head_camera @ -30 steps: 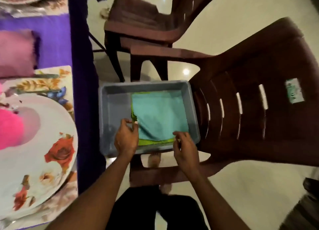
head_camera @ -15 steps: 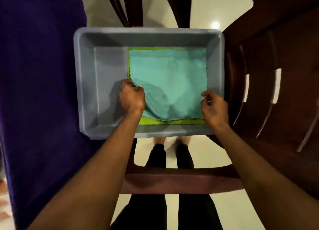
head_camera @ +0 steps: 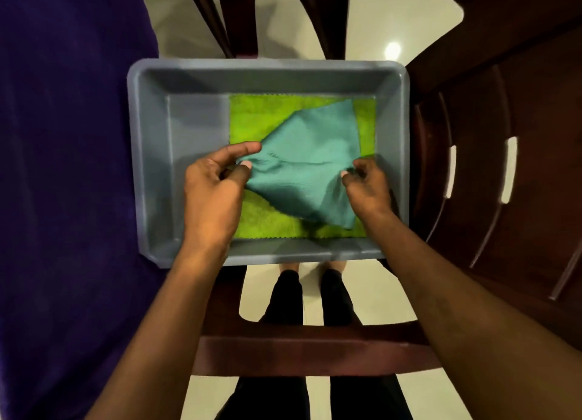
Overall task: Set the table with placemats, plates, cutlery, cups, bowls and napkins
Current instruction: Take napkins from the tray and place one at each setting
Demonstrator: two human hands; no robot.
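A grey plastic tub [head_camera: 151,155] sits on a dark brown chair seat. Inside it a teal napkin [head_camera: 311,155] is lifted and skewed above a lime green napkin [head_camera: 252,117] that lies flat on the tub's floor. My left hand [head_camera: 214,186] pinches the teal napkin's left corner between thumb and fingers. My right hand [head_camera: 367,185] pinches its right edge. The teal cloth hangs loosely between both hands.
A purple tablecloth [head_camera: 69,167] hangs along the whole left side. The brown chair's slatted back [head_camera: 491,174] rises on the right, and its front rail [head_camera: 299,353] crosses below the tub. Another chair's legs [head_camera: 220,16] stand behind. Pale floor tiles [head_camera: 371,290] and my feet show beneath.
Both hands have raised the teal napkin off the green one and turned it askew, baring much more of the green napkin. The view earlier swung away from the table to the tub.
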